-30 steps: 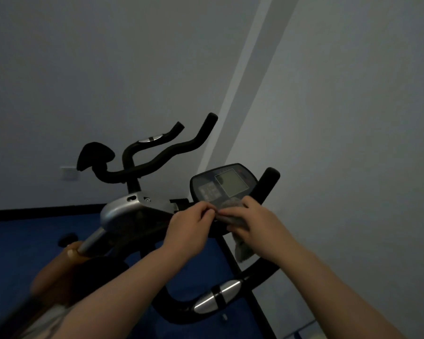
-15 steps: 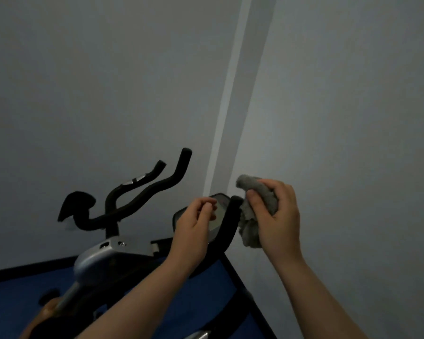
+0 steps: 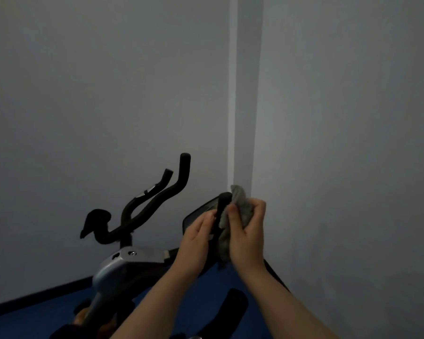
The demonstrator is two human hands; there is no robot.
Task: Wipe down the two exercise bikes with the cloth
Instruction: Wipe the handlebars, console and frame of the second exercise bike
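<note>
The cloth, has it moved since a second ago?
Yes. The cloth has gone from the console's front to the right handlebar grip, where the right hand holds it.

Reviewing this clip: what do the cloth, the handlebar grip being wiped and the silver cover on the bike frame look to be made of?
Cloth: soft grey fabric, maybe microfibre; it bunches and drapes in the right hand.
Handlebar grip: matte black, likely foam or rubber; no shine. The left hand touches it.
Silver cover: smooth, satin sheen with screw heads; painted plastic or metal, unclear in the dim light.
</note>
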